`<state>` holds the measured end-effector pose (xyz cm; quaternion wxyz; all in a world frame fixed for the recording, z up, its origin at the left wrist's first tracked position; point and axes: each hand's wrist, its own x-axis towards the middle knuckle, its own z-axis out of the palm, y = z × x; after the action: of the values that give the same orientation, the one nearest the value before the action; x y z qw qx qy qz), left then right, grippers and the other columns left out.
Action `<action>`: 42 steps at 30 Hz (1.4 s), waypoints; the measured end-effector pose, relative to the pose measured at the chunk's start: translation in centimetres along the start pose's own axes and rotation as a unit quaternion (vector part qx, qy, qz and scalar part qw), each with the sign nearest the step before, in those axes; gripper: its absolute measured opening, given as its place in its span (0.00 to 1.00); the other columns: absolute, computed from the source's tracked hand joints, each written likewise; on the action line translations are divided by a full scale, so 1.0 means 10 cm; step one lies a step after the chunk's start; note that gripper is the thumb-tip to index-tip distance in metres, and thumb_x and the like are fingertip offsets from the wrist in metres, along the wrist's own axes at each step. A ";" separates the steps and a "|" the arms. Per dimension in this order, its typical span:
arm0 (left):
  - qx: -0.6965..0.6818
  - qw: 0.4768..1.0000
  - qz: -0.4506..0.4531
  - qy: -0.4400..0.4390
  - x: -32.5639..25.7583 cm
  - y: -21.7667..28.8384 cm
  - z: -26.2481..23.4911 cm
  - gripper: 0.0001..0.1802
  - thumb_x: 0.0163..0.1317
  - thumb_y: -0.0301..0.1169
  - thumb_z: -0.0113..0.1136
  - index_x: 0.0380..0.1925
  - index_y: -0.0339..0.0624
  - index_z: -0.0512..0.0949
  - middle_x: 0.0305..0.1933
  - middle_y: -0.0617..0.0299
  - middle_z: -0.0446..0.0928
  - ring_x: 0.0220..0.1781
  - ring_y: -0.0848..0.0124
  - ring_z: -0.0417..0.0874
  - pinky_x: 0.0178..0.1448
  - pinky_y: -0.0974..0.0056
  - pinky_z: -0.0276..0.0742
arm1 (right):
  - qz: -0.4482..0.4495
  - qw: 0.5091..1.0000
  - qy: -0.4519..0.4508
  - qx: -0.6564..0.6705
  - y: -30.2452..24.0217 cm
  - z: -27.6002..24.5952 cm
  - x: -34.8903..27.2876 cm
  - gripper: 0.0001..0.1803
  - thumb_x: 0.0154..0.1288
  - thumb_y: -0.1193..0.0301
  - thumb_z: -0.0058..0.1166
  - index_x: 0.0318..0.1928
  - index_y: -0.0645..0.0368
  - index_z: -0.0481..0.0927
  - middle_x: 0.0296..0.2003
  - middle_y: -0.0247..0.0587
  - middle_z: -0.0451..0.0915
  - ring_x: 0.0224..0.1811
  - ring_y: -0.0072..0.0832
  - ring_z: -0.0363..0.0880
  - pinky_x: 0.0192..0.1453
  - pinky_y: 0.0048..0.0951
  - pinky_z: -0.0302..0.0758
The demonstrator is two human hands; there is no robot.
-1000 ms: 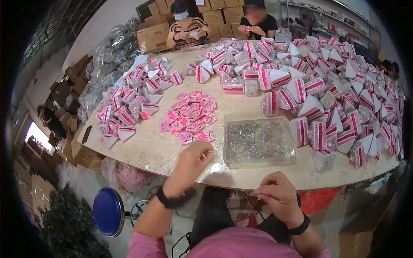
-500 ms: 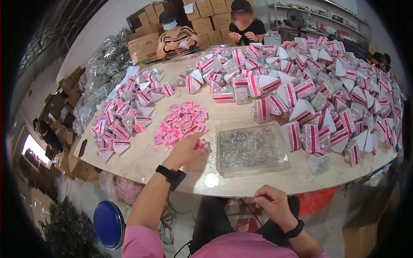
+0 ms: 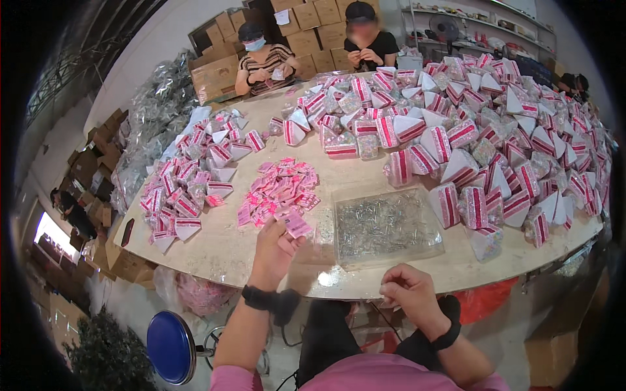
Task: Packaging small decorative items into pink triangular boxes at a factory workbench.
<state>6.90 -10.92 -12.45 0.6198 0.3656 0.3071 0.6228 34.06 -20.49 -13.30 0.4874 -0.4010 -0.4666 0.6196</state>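
Head view: left hand (image 3: 275,246) out over the table (image 3: 222,251), fingers pinched shut on a small pink card (image 3: 297,225) at the near edge of the loose pile of pink cards (image 3: 277,189). Thin, flat, very light by the look, probably bendable and a bit slick; best pinched by one edge between thumb and forefinger, since a flat card is hard to lift from the middle. Right hand (image 3: 409,294) curled at the table's near edge, just below the clear tray (image 3: 388,225) of small metal bits; fingers closed, though on what cannot be told. Striped pink and white packets (image 3: 456,150) heaped beyond.
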 end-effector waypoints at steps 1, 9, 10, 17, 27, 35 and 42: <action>0.003 1.000 -0.004 0.004 -0.04 -0.02 0.02 0.16 0.65 0.32 0.48 0.50 0.38 0.68 0.45 0.60 0.75 0.45 0.67 0.77 0.48 0.61 0.76 | -0.012 1.000 -0.006 0.005 0.02 0.03 0.04 0.03 0.59 0.78 0.53 0.34 0.63 0.75 0.26 0.30 0.75 0.25 0.15 0.72 0.28 0.17 0.69; 0.116 0.988 0.078 0.064 0.13 0.01 -0.06 0.20 0.61 0.25 0.49 0.54 0.36 0.66 0.46 0.56 0.74 0.46 0.67 0.77 0.50 0.61 0.77 | 0.001 0.999 -0.028 0.027 0.03 0.14 0.14 0.03 0.59 0.79 0.52 0.34 0.64 0.74 0.25 0.32 0.74 0.25 0.16 0.74 0.27 0.18 0.71; 0.158 0.981 0.097 0.064 0.14 0.04 -0.09 0.21 0.61 0.24 0.50 0.55 0.36 0.65 0.46 0.56 0.74 0.47 0.67 0.77 0.50 0.61 0.77 | 0.006 0.999 -0.029 0.025 0.03 0.14 0.14 0.03 0.59 0.79 0.52 0.34 0.64 0.74 0.25 0.32 0.74 0.24 0.16 0.74 0.27 0.18 0.72; 0.069 0.995 0.028 0.066 0.20 0.16 -0.09 0.18 0.63 0.28 0.50 0.54 0.40 0.65 0.48 0.54 0.74 0.42 0.63 0.80 0.44 0.57 0.80 | 0.009 0.999 -0.025 0.018 0.10 0.14 0.20 0.02 0.59 0.78 0.52 0.33 0.63 0.74 0.25 0.36 0.77 0.24 0.18 0.76 0.27 0.18 0.73; -0.069 0.997 -0.018 -0.026 0.28 0.14 -0.33 0.22 0.65 0.40 0.48 0.56 0.47 0.62 0.52 0.55 0.73 0.48 0.59 0.79 0.49 0.55 0.78 | -0.013 0.998 -0.059 -0.031 -0.09 0.34 0.46 0.01 0.58 0.79 0.52 0.31 0.63 0.74 0.30 0.38 0.78 0.30 0.20 0.77 0.32 0.20 0.73; -0.081 0.994 -0.012 -0.076 0.00 0.25 -0.13 0.28 0.66 0.46 0.45 0.62 0.47 0.58 0.55 0.54 0.72 0.51 0.59 0.78 0.53 0.56 0.77 | -0.015 0.991 -0.122 0.053 -0.21 0.64 1.30 0.04 0.55 0.77 0.57 0.32 0.61 0.76 0.45 0.41 0.76 0.43 0.25 0.75 0.46 0.25 0.72; -0.088 0.994 -0.016 -0.071 -0.01 0.23 -0.28 0.26 0.65 0.43 0.47 0.60 0.45 0.60 0.50 0.54 0.75 0.51 0.56 0.79 0.53 0.56 0.77 | 0.099 0.957 -0.250 0.112 0.02 0.92 1.52 0.05 0.57 0.76 0.57 0.35 0.59 0.78 0.38 0.35 0.79 0.36 0.24 0.75 0.40 0.25 0.73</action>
<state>3.31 -10.92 -12.06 0.6796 0.3481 0.2126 0.6098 22.16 -7.38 -11.91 0.3333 -0.2207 -0.4591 0.7934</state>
